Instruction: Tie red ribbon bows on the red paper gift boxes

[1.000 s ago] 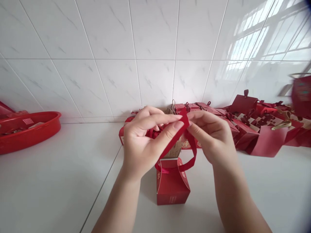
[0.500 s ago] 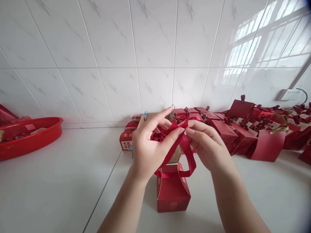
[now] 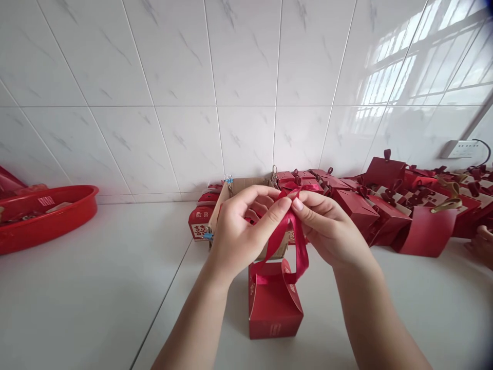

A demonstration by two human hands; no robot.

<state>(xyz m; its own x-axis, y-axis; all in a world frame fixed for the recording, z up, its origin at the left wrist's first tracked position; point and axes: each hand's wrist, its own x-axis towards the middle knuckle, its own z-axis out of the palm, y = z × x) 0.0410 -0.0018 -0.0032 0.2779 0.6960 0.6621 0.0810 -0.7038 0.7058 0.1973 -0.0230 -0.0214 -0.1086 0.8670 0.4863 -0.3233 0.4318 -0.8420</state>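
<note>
A small red gift box (image 3: 275, 308) stands on the white tabletop, its curved side flaps raised. Red ribbon (image 3: 301, 252) runs through the top of the box and rises in two strands to my fingers. My left hand (image 3: 250, 221) pinches the ribbon between thumb and index finger, its other fingers curled behind. Right beside it, my right hand (image 3: 327, 218) pinches the ribbon too, thumb tip close to the left thumb. Whether a knot lies between the fingertips is hidden. Behind my hands sits an open cardboard box (image 3: 252, 182) with red ribbon inside, partly covered.
Many red gift boxes (image 3: 389, 218) crowd the right side along the tiled wall. A red box with white characters (image 3: 199, 222) stands left of the cardboard box. At far left is a red plastic basin (image 3: 77, 210). Another person's hand (image 3: 483, 246) shows at the right edge.
My left fingers have curled in, and both hands have closed together on the ribbon, whose strands now hang narrower. Another person's hand has come into view at the right edge.
</note>
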